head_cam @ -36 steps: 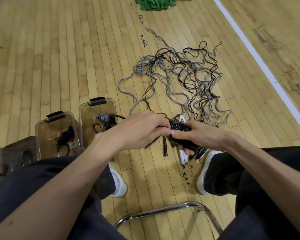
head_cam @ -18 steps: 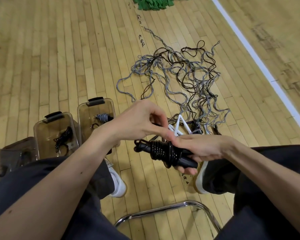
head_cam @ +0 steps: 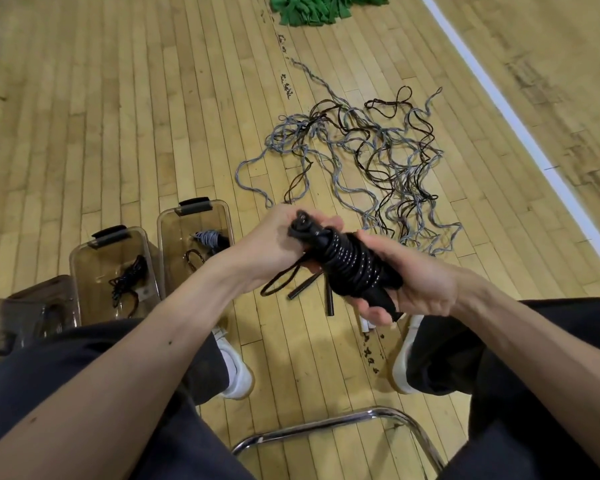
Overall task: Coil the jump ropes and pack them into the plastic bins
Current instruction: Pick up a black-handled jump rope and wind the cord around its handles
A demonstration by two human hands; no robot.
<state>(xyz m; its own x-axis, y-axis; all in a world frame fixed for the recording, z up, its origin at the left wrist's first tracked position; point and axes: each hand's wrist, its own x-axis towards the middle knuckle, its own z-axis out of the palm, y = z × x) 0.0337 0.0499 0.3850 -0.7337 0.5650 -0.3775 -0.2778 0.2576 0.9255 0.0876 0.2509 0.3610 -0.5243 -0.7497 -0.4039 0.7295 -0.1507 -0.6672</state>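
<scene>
Sitting above a wooden gym floor, you are looking down at a loose tangle of grey and black jump ropes sprawling ahead of you, well apart from the bins. On your left, two clear plastic bins are standing side by side: the right bin is holding a coiled grey rope, and the left bin is holding a black rope. Your left hand is gripping the upper end of a coiled black jump rope, fingers curling round it. Your right hand is clasping the lower end. You are holding this bundle in the air above the floor, to the right of both bins and inside neither. A small black cord loop is hanging beneath your left hand.
</scene>
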